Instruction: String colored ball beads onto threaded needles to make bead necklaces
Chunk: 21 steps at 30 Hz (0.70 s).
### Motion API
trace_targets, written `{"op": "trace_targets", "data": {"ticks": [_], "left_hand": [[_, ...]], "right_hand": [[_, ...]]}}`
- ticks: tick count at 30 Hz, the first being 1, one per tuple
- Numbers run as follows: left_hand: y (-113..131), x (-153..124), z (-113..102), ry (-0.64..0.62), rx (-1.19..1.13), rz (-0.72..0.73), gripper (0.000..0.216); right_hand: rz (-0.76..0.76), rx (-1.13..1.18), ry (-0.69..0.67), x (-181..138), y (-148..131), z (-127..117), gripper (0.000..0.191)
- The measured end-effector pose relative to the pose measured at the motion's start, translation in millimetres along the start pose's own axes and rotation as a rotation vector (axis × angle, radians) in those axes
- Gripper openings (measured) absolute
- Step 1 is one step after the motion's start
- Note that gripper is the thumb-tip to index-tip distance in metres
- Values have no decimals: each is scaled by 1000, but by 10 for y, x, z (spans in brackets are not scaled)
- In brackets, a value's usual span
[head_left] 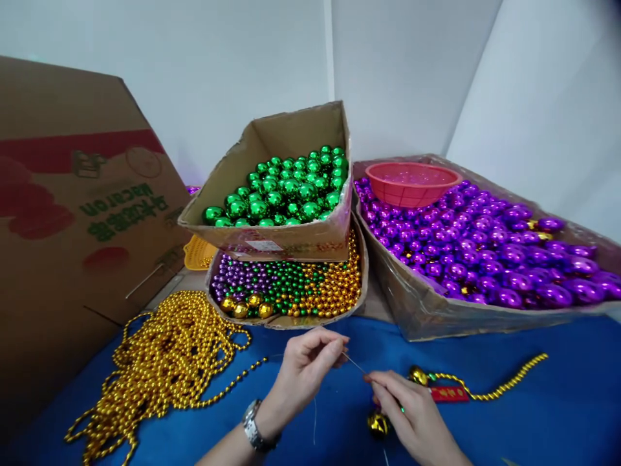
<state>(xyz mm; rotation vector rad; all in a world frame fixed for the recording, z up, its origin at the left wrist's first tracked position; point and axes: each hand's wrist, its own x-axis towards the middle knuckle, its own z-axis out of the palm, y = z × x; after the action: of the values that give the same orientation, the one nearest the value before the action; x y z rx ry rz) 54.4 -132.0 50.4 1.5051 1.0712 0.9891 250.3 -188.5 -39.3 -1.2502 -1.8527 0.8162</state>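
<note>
Head view: left hand (305, 362), right hand (412, 414) (thread (356, 366) between)

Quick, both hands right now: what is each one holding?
Left hand: closed, pinching the thin thread.
Right hand: closed, pinching the same thread; whether it also grips the gold ball beside it cannot be told.

Green baubles (286, 188) at twelve o'clock, purple baubles (480, 252) at two, a red basket (411, 183) among them; gold bead strings (165, 362) at nine on the blue desk (557, 408).
</note>
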Motion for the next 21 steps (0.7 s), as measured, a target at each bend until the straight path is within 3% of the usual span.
{"op": "trace_targets", "data": {"ticks": [2, 4, 6, 9, 12, 18, 21], "left_hand": [[2, 125, -174, -66, 117, 34, 30], [-7, 331, -392, -72, 400, 104, 35], [-51, 584, -608, -59, 783, 169, 34], [-187, 932, -823, -105, 1005, 161, 26], [-345, 1136, -840, -190, 1096, 129, 20], [-566, 1284, -658, -298, 1276, 53, 16], [-620, 1390, -795, -285, 1380, -46, 24]], "right_hand": [[9, 23, 6, -1, 28, -3, 25], [28, 49, 36, 2, 27, -3, 25], [62, 75, 81, 7, 14, 6, 24], [106, 103, 147, 13, 2, 20, 26], [126, 109, 155, 22, 13, 20, 28], [149, 117, 204, 47, 61, 1, 29], [157, 114, 214, 53, 122, -21, 28]]}}
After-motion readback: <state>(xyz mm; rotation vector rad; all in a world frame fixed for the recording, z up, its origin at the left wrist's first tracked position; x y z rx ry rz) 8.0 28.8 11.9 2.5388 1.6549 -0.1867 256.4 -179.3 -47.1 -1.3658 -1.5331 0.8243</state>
